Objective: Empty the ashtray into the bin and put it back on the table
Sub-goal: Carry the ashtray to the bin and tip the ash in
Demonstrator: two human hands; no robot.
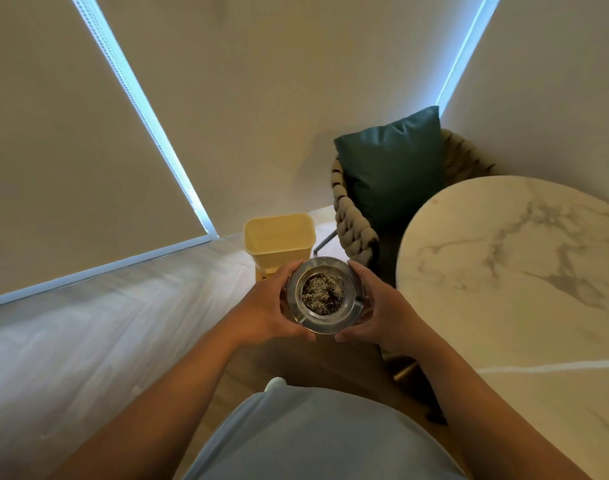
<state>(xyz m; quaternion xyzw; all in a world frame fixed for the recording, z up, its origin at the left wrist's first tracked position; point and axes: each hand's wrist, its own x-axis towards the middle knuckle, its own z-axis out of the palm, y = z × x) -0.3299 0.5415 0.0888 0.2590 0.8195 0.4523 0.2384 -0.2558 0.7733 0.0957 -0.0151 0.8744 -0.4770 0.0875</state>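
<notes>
1. Floor (105,323): pale wood, all around the bin. Biggest risk is ash landing here if the tip starts short of the bin.
2. Tabletop (521,271): round, marble look, right of the bin and near it. Nothing seen on it; the ashtray has to return there. The carry back passes the edge, so a knock could jolt it.
3. Chair (351,223) with green cushion (393,168): just right of the bin, behind the tabletop. Drifting ash could settle on it.
4. Bin (279,237): yellow, open top, on the floor. Opening is small, so a fast or off-centre tip would likely miss.
5. Left hand (261,306) and right hand (382,306): each grip closed on one side of the ashtray rim, fingers wrapped.
6. Ashtray (325,295): metal, round, held level in the air in front of the bin, nearer the person, not yet over it. Full of grey ash; smooth metal could slip when turned over.
</notes>
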